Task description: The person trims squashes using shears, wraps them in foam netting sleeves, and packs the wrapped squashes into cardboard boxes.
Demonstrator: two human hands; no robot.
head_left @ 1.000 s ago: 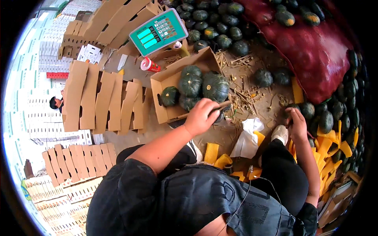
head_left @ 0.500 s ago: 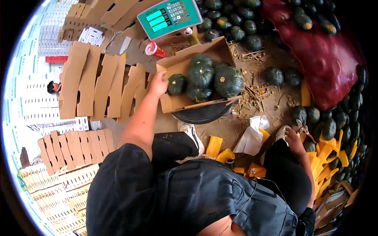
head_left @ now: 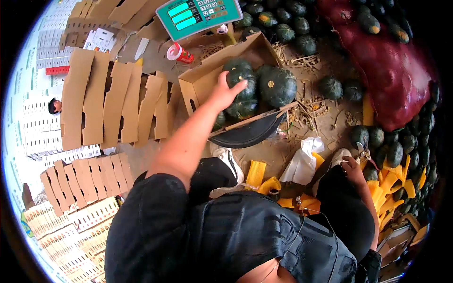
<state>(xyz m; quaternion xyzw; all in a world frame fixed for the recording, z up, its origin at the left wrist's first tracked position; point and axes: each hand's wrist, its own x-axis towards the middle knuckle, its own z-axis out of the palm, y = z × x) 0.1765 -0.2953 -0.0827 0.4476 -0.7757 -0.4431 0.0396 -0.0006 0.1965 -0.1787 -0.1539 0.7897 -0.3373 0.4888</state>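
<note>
Several dark green pumpkins (head_left: 278, 87) sit in an open cardboard box (head_left: 198, 78), which rests tilted on a black rounded stand (head_left: 250, 137). My left hand (head_left: 225, 93) reaches over the box's near left side and grips a pumpkin (head_left: 243, 73) from its left, thumb spread over the top. My left forearm partly covers a smaller pumpkin (head_left: 219, 121) in the near corner. Low on the right, by my shoe, my right hand (head_left: 351, 168) is closed around pruning shears (head_left: 365, 154) with red handles; their blades point up and away from the hand.
A green scale display (head_left: 198, 19) stands behind the box, near a red cup (head_left: 180, 53). Folded cartons (head_left: 101, 101) line the left. To the right are a red mesh sack (head_left: 382, 70), heaped pumpkins (head_left: 394, 154) and yellow foam nets (head_left: 389, 184). Cut stems (head_left: 311, 113) litter the floor.
My left hand has left the box's left edge and moved right onto a pumpkin inside. The box has turned slightly. My right hand stays put with the shears.
</note>
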